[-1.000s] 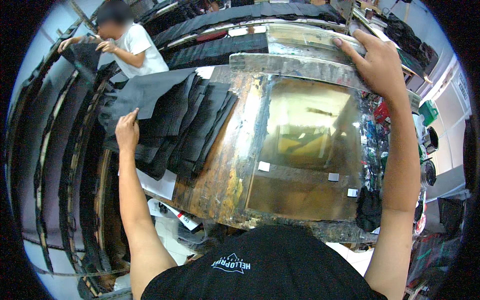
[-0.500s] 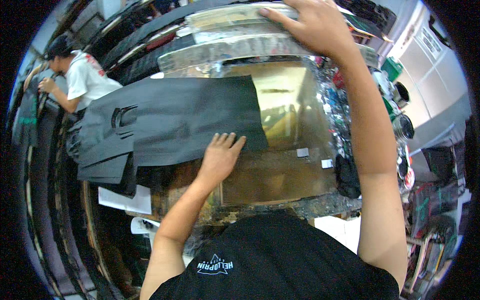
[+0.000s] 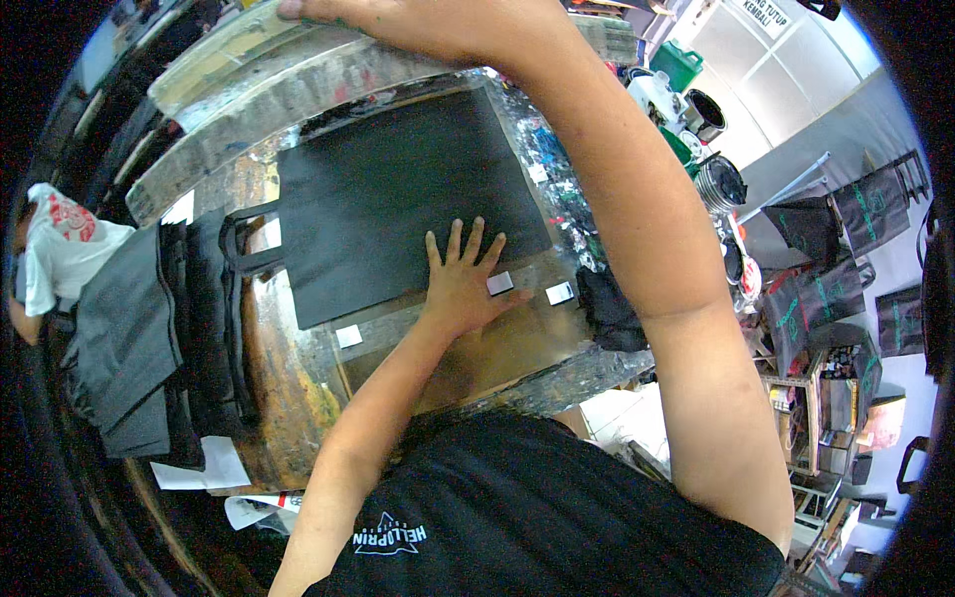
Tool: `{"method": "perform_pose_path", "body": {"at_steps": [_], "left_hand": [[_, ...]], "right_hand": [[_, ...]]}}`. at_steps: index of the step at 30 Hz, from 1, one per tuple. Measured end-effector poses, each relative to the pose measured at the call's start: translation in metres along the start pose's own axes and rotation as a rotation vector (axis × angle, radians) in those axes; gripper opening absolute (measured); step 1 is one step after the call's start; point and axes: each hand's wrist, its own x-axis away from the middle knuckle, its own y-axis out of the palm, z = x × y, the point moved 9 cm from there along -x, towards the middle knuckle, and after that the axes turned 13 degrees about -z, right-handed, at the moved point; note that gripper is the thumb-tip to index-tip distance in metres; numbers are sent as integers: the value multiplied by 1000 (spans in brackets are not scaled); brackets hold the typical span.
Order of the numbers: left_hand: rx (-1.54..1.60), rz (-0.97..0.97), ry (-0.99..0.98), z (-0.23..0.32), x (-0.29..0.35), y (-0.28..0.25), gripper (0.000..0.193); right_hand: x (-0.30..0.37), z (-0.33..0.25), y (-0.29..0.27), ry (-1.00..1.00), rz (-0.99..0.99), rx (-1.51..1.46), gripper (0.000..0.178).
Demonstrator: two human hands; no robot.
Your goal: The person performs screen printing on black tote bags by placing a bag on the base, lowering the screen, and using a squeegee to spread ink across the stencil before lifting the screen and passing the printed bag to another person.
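A black fabric bag lies flat on the brown board, its looped handle pointing left. My left hand presses flat over its near edge with the fingers spread, the thumb side beside a small white square. At the upper edge of the picture my right hand is at a long, stained screen-printing frame, its thumb lying along it. The other fingers of that hand are out of the picture. Left of the bag rests a stack of black bags, partly overlapping one another.
More white squares mark the board. A black cloth lies at its right edge, near cans and a green container. Black bags hang at the right. A person in a white shirt stands at the left.
The view has turned. One bag now lies apart from the stack, squarely on the board. My left hand's fingers have spread on it, and my right hand remains at the frame.
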Motion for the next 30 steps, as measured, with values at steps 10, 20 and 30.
{"method": "perform_pose_path", "body": {"at_steps": [10, 20, 30], "left_hand": [[77, 64, -2, 23, 8, -3, 112], [456, 434, -133, -48, 67, -106, 106], [1228, 723, -358, -156, 217, -161, 62]], "right_hand": [[-3, -7, -3, -47, 39, -11, 89], [-4, -5, 2, -11, -29, -32, 83], [117, -39, 86, -79, -23, 100, 50]]}}
